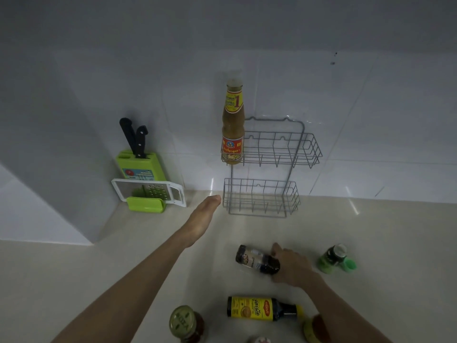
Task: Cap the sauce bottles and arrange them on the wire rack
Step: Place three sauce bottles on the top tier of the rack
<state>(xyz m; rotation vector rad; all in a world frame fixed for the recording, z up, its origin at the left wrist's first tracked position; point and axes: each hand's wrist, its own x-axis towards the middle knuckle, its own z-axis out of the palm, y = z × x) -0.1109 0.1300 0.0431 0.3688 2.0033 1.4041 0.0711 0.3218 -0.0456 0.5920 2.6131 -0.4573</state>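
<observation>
Left grip (204, 216): open, fingers straight and together, empty, held over the bench (74, 280), fingertips just short of the lower basket's left edge.
Right grip (290, 267): closed around the neck end of the dark bottle (257, 259); thumb over the top, fingers hidden beneath.
Dark bottle: on its side or tilted low over the bench, base pointing left of the right grip; cap state hidden by the grip.
Wire rack (272, 167): on the tiled wall (371, 107), beyond and just right of the left grip; two baskets, one above the other.
Tan sauce bottle (233, 125): upright in the far left corner of the upper basket, above the left grip, pale cap on.
Yellow-label bottle (257, 309): lying on the bench nearer than the right grip, yellow cap end pointing right.
Green bottle (331, 258): upright, right of the right grip, well apart from it.
Green cap (349, 264): on the bench, touching or just beside the green bottle.
Green-lidded jar (186, 323): at the near edge, between the two forearms.
Knife block (139, 164): green, left of the left grip, against the wall, two black handles up.
Grater (150, 191): white-framed, leaning in front of the knife block.
</observation>
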